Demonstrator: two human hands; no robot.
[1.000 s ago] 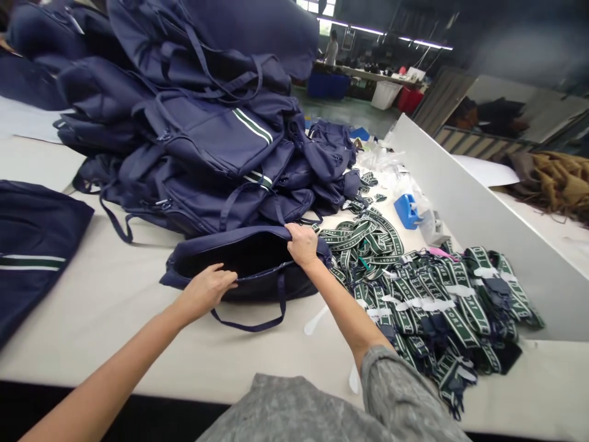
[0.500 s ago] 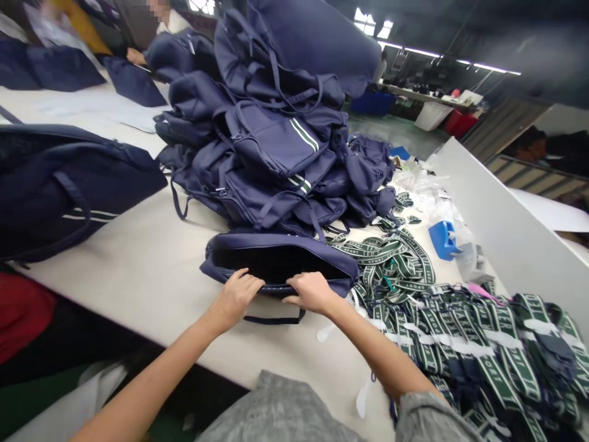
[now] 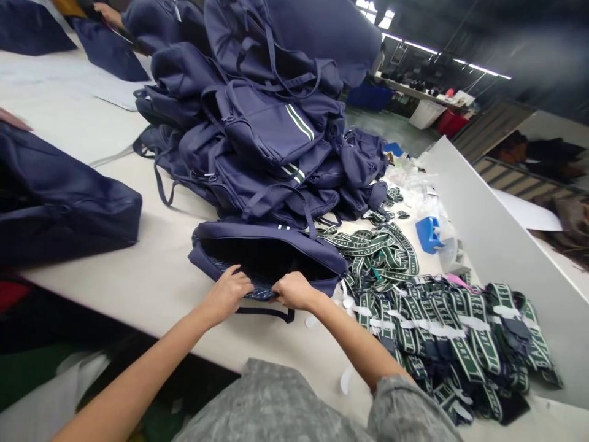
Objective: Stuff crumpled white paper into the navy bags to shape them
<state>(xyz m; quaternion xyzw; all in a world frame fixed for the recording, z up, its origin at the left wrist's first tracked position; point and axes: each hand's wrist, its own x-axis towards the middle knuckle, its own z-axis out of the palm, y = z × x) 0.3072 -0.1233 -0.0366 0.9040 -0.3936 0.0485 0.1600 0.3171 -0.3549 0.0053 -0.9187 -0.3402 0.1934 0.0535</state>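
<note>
- We have an open navy bag (image 3: 257,231) at the near edge of the pile, lying on the pale desk (image 3: 161,270) with its mouth gaping towards us.
- Our left grip (image 3: 229,292) is closed on the near rim, left of the middle.
- Our right grip (image 3: 294,290) is clenched on the same rim, just beside the left one.
- Between and below our hands we see patterned lining (image 3: 260,290); a carry handle (image 3: 271,312) loops out on the near side.
- Behind it rises the heap of navy bags (image 3: 262,123), some with white and green stripes.
- To the right we have lettered green straps (image 3: 442,334), loose and bundled, with a blue dispenser (image 3: 427,235) beyond them and a pale partition (image 3: 501,245) along the desk.
- To the left lies another dark bag (image 3: 87,209); at the far left a person's hand (image 3: 109,14) shows.
</note>
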